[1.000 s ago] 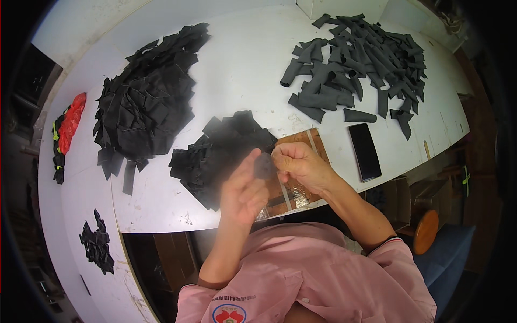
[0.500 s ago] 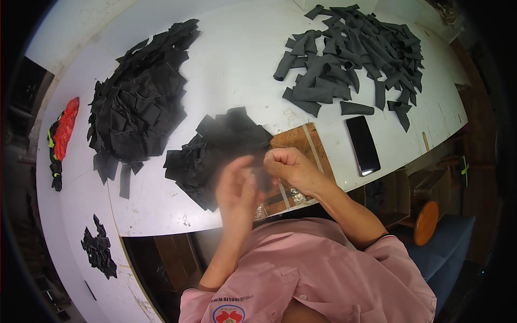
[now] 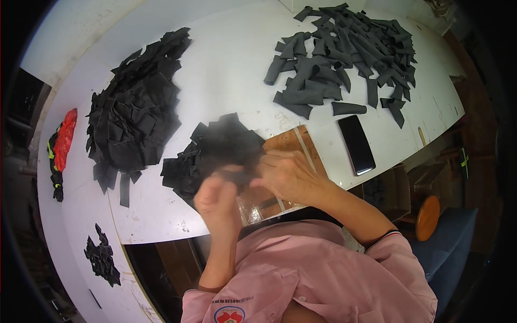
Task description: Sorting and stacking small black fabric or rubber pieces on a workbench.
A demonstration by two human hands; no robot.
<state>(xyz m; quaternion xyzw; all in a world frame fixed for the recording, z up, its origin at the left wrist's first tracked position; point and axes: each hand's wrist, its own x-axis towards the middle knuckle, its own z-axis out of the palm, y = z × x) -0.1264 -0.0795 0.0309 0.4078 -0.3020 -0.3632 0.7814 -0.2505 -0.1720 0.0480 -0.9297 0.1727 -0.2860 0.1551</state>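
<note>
"White, smooth tabletop point(image 3: 226, 64), scuffed toward its near edge. What lies on it?"

"Flat black cloth-like pieces in a broad heap point(image 3: 134, 116) at left, dark-grey tubular soft pieces point(image 3: 344, 59) at the far right, and a glossy black rectangular phone point(image 3: 356, 145) just nearer than those."

"And the hands?"

"Left hand point(image 3: 216, 202) is curled, thumb and fingers closed on a small, dark, soft-looking piece point(image 3: 239, 176). Right hand point(image 3: 286, 173) pinches its other side."

"So the piece is between them?"

"Yes, in front of the smaller heap of flat black pieces point(image 3: 223, 139) and beside the brown, tape-banded board point(image 3: 286, 141). Blur hides its exact shape."

"Which step is that?"

"Handling one piece two-handed, I'd judge. Turning, folding or stretching, I cannot tell."

"What does the next move call for?"

"Probably a firm pinch at both sides, with the fingertips working its edge evenly. Something that limp could slip or twist if either hand let go early."
</note>
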